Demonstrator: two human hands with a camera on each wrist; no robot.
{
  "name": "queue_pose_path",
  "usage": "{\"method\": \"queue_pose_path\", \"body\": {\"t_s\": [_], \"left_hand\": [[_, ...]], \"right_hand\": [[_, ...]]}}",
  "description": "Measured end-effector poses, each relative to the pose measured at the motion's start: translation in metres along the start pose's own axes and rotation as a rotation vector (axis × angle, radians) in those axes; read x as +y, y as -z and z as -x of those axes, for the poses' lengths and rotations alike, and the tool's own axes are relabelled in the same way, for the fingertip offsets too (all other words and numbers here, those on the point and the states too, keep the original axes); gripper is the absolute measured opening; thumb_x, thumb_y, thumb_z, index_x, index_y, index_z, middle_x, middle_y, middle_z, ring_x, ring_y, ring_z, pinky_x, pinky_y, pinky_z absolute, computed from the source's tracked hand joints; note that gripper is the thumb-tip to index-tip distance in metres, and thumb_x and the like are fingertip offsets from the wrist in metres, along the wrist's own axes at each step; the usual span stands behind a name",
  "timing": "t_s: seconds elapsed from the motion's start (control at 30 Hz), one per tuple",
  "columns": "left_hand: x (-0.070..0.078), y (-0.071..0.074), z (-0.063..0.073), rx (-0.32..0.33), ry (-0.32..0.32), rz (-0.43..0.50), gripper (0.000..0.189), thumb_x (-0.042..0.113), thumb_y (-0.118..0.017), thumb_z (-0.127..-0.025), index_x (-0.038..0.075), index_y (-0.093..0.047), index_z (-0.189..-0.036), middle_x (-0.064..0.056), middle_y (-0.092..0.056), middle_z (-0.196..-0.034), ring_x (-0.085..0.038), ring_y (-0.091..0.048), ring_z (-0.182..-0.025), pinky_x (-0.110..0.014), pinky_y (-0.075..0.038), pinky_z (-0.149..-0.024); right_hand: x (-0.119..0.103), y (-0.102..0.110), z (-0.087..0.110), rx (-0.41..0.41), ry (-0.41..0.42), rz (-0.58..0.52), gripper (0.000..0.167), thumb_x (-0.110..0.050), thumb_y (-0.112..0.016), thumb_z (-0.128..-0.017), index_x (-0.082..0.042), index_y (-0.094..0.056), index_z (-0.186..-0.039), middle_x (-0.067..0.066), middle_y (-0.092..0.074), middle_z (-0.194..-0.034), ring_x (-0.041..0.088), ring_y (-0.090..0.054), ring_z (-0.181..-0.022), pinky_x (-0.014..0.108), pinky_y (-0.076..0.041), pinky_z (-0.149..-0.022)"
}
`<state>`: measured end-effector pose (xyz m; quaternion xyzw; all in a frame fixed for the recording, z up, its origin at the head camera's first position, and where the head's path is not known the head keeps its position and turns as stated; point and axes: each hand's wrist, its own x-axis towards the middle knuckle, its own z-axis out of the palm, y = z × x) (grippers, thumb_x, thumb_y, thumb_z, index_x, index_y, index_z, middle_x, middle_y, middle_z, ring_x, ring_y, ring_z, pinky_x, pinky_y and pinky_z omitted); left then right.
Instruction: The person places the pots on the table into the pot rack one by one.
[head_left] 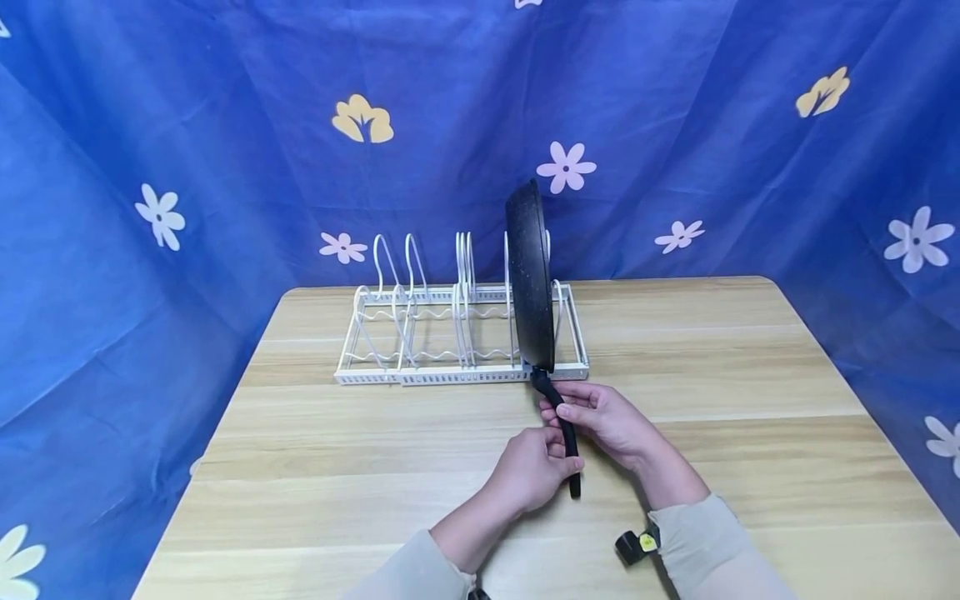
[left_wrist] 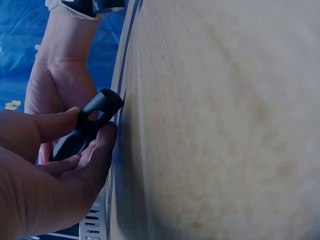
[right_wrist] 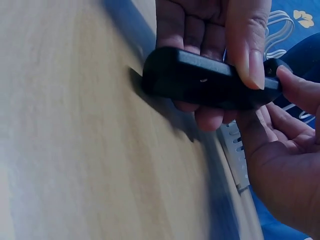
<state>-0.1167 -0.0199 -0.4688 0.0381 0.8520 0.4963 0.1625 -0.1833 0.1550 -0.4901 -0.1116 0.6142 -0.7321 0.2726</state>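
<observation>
A black frying pan [head_left: 531, 275] with a speckled outer side stands on its edge in the right part of a white wire rack [head_left: 465, 377], its black handle [head_left: 567, 429] pointing toward me. My left hand [head_left: 528, 471] pinches the handle near its free end, thumb on one side and fingers on the other; the end's hanging hole shows in the left wrist view. Closer to the pan, my right hand [head_left: 603, 417] holds the handle between thumb and fingers. In the right wrist view, my right hand [right_wrist: 285, 165] is at the right, past my left thumb [right_wrist: 250, 55].
White wire dividers [head_left: 463, 308] rise along the rack to the left of the pan. The rack sits near the back of a light wooden table [head_left: 712, 400]. A blue flowered cloth [head_left: 450, 100] hangs behind and at the sides. A black camera mount [head_left: 636, 546] is on the right wrist.
</observation>
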Motion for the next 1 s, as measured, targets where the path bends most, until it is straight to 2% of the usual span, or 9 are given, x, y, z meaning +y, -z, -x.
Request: {"method": "queue_pose_path", "body": {"t_s": [0.3,0.43,0.5,0.53,0.63,0.73,0.8,0.87,1.0], "left_hand": [[-0.003,-0.002,-0.004,-0.011,-0.011,-0.009,0.016,0.018,-0.086,-0.093,0.007,-0.078,-0.102,0.0,-0.079,-0.082,-0.007,-0.065,-0.078,-0.027,-0.052,-0.07],[-0.002,-0.002,-0.005,-0.016,-0.011,-0.061,0.018,0.02,-0.086,-0.093,0.009,-0.077,-0.104,0.002,-0.079,-0.084,-0.008,-0.067,-0.08,-0.029,-0.055,-0.072],[-0.001,-0.002,-0.005,-0.008,-0.034,-0.12,0.015,0.02,-0.086,-0.093,0.011,-0.074,-0.095,0.006,-0.073,-0.077,-0.008,-0.063,-0.075,-0.028,-0.052,-0.068],[-0.007,-0.005,-0.01,-0.001,-0.056,-0.167,0.017,0.023,-0.086,-0.093,0.014,-0.072,-0.089,0.009,-0.069,-0.072,-0.007,-0.06,-0.071,-0.027,-0.049,-0.065],[-0.017,-0.009,-0.015,0.04,-0.144,-0.313,0.031,0.029,-0.087,-0.092,0.021,-0.062,-0.075,0.013,-0.055,-0.061,-0.007,-0.051,-0.06,-0.026,-0.041,-0.056],[-0.022,-0.011,-0.013,0.102,-0.235,-0.459,0.036,0.034,-0.085,-0.092,0.025,-0.056,-0.071,0.016,-0.05,-0.057,-0.007,-0.05,-0.056,-0.028,-0.037,-0.051],[-0.006,-0.003,0.0,0.109,-0.235,-0.511,0.034,0.031,-0.082,-0.094,0.023,-0.057,-0.073,0.014,-0.052,-0.059,-0.01,-0.053,-0.059,-0.029,-0.038,-0.052],[-0.002,0.0,0.006,0.111,-0.239,-0.563,0.032,0.033,-0.08,-0.095,0.024,-0.058,-0.074,0.014,-0.053,-0.061,-0.012,-0.055,-0.061,-0.03,-0.038,-0.053],[0.004,0.01,0.02,0.074,-0.247,-0.656,0.021,0.036,-0.077,-0.099,0.02,-0.069,-0.088,0.007,-0.067,-0.075,-0.018,-0.067,-0.073,-0.033,-0.048,-0.06]], "right_hand": [[0.001,0.0,0.0,0.005,0.005,0.005,0.055,-0.003,-0.06,-0.109,0.025,-0.039,-0.151,-0.005,-0.081,-0.112,0.005,-0.077,-0.106,0.021,-0.061,-0.101],[0.001,-0.001,0.001,0.053,-0.015,0.046,0.054,-0.004,-0.062,-0.108,0.021,-0.043,-0.152,0.006,-0.081,-0.12,0.005,-0.077,-0.106,0.02,-0.061,-0.1],[-0.001,-0.004,0.001,0.098,-0.028,0.096,0.053,-0.006,-0.064,-0.108,0.018,-0.047,-0.152,0.014,-0.08,-0.125,0.006,-0.076,-0.104,0.02,-0.061,-0.097],[-0.002,-0.005,0.001,0.131,-0.041,0.132,0.051,-0.006,-0.065,-0.107,0.016,-0.051,-0.151,0.018,-0.08,-0.124,0.006,-0.076,-0.102,0.02,-0.062,-0.094],[-0.007,-0.011,0.003,0.231,-0.058,0.3,0.043,-0.009,-0.07,-0.105,0.009,-0.063,-0.144,0.023,-0.08,-0.119,0.009,-0.076,-0.094,0.021,-0.062,-0.082],[-0.013,-0.019,0.006,0.326,-0.048,0.577,0.033,-0.016,-0.074,-0.104,-0.002,-0.074,-0.133,0.016,-0.083,-0.115,0.014,-0.077,-0.097,0.03,-0.062,-0.086],[-0.016,-0.025,0.01,0.357,-0.015,0.797,0.03,-0.02,-0.073,-0.105,-0.008,-0.077,-0.132,0.01,-0.083,-0.116,0.017,-0.076,-0.101,0.039,-0.062,-0.092],[-0.018,-0.03,0.015,0.367,0.031,1.004,0.029,-0.023,-0.07,-0.107,-0.012,-0.077,-0.133,0.007,-0.083,-0.119,0.021,-0.076,-0.108,0.047,-0.061,-0.099],[-0.02,-0.037,0.026,0.358,0.149,1.281,0.033,-0.022,-0.067,-0.108,-0.008,-0.073,-0.137,0.012,-0.081,-0.123,0.033,-0.076,-0.115,0.055,-0.059,-0.105]]}}
